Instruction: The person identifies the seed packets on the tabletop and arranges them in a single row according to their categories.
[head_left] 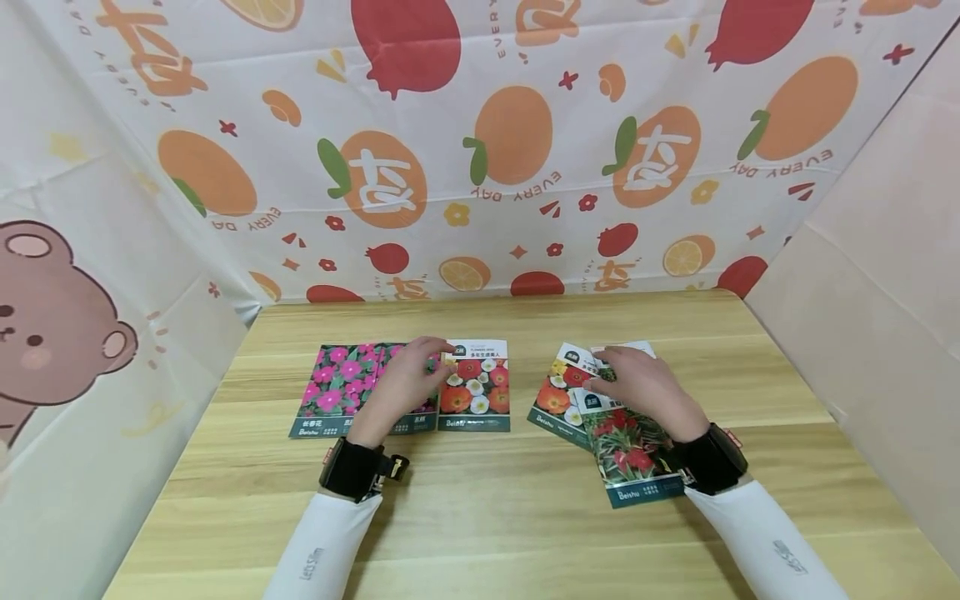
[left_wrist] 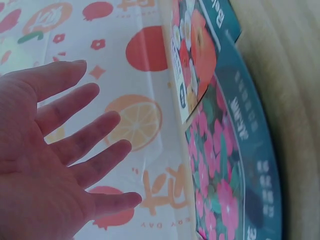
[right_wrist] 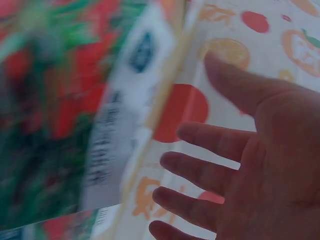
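Observation:
Several seed packets lie on a wooden table (head_left: 480,517). My left hand (head_left: 408,379) is over a pink-flower packet (head_left: 333,392), its fingertips reaching the edge of a red-and-white flower packet (head_left: 476,387). The left wrist view shows that hand (left_wrist: 65,145) with straight, spread fingers, holding nothing, beside the pink-flower packet (left_wrist: 220,175) and the red-flower packet (left_wrist: 195,55). My right hand (head_left: 637,387) is over a small overlapping pile: an orange-flower packet (head_left: 558,396) and a red-and-green packet (head_left: 637,458). In the right wrist view its fingers (right_wrist: 210,165) are straight, and the red-and-green packet (right_wrist: 60,100) is blurred.
A second pink-flower packet (head_left: 416,421) lies partly under my left wrist. A fruit-print cloth (head_left: 480,150) hangs behind the table, a bear-print cloth (head_left: 60,333) stands at the left, and a plain panel (head_left: 877,275) at the right.

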